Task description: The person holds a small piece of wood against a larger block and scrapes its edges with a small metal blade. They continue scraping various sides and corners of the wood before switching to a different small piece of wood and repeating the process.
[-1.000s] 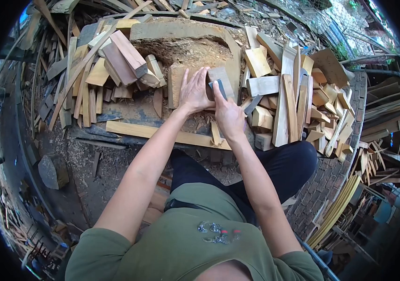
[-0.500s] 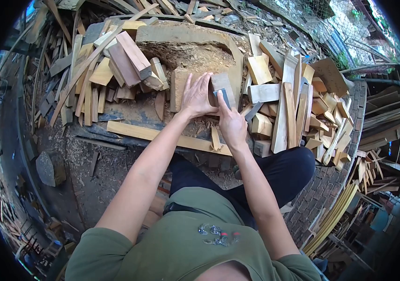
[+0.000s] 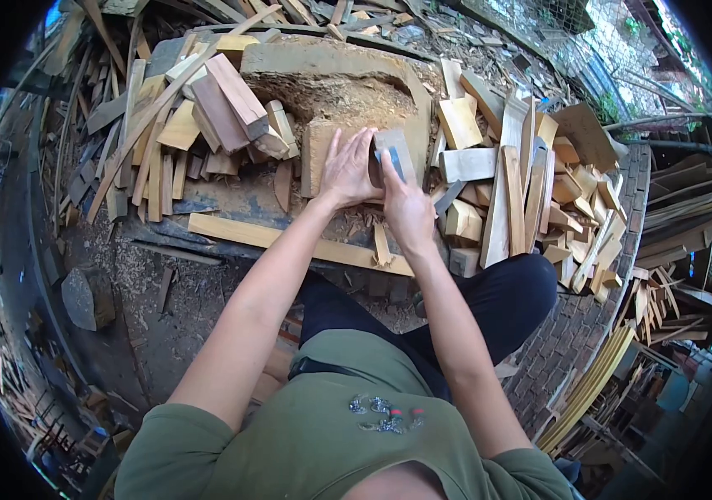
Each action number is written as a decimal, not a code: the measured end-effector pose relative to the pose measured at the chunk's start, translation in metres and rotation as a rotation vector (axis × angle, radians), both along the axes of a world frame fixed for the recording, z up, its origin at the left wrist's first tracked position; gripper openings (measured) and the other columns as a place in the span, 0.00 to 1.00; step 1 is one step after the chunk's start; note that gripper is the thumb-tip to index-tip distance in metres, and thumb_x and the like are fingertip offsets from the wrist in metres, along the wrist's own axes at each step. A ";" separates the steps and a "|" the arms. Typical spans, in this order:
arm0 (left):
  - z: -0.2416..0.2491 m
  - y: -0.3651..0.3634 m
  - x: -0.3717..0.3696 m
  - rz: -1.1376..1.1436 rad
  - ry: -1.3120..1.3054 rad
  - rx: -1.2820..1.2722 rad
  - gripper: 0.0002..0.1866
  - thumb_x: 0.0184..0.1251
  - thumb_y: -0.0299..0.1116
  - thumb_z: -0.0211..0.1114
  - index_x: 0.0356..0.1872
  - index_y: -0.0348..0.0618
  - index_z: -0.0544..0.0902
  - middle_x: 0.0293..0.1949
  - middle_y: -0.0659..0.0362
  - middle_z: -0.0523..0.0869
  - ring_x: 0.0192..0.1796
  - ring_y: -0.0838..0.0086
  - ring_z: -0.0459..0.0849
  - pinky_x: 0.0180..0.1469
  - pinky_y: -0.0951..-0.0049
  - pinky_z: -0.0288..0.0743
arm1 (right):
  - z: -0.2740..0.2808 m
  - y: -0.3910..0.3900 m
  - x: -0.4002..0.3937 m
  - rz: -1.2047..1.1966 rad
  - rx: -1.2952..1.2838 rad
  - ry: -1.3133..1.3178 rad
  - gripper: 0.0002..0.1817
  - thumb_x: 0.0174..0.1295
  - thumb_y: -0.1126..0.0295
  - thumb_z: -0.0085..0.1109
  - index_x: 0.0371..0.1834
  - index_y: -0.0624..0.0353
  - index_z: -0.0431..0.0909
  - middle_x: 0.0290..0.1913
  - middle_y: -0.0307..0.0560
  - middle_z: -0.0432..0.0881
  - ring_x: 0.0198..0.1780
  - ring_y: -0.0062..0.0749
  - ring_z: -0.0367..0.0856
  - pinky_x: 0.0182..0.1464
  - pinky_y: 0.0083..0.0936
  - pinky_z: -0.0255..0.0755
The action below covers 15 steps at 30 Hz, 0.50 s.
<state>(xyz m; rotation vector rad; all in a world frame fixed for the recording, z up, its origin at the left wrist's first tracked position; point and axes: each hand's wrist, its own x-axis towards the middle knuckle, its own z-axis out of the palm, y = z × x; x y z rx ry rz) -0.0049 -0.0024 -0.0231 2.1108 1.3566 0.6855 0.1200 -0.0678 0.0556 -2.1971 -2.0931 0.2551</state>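
My left hand (image 3: 347, 173) is wrapped against the left side of a small wooden block (image 3: 392, 137), fingers pointing away from me and the thumb towards my right hand. A flat blue-grey piece (image 3: 397, 164) lies against the block's face; its exact kind cannot be made out. My right hand (image 3: 408, 207) is closed on that piece, index finger stretched along it, the other fingers curled and partly hidden. Both hands work close together over a thick, hollowed wooden slab (image 3: 289, 58). A long plank (image 3: 239, 232) lies along the near edge, under my forearms.
Cut blocks (image 3: 227, 108) are heaped left of the slab. More offcuts (image 3: 568, 217) and upright strips (image 3: 512, 200) crowd the right side. A stone-like chunk (image 3: 88, 298) sits on the ground at left. Long yellow strips (image 3: 593, 387) lean at lower right.
My right hand has shifted slightly up and left, its index finger now farther along the blue-grey piece, which is tilted differently against the block. My left hand stays nearly in place.
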 end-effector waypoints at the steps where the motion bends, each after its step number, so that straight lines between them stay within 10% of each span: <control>1: 0.002 0.002 0.001 -0.015 -0.025 -0.021 0.65 0.33 0.61 0.79 0.73 0.39 0.57 0.71 0.49 0.69 0.76 0.63 0.63 0.80 0.51 0.37 | 0.001 0.003 0.000 0.007 0.009 -0.003 0.32 0.64 0.72 0.51 0.72 0.33 0.67 0.30 0.60 0.83 0.28 0.56 0.85 0.31 0.49 0.80; 15: 0.006 -0.005 0.007 -0.015 0.000 -0.032 0.64 0.34 0.61 0.77 0.73 0.38 0.57 0.71 0.50 0.68 0.76 0.65 0.63 0.82 0.54 0.35 | 0.002 -0.008 0.006 0.060 0.073 0.001 0.30 0.65 0.70 0.52 0.72 0.34 0.68 0.27 0.58 0.82 0.26 0.55 0.85 0.29 0.48 0.79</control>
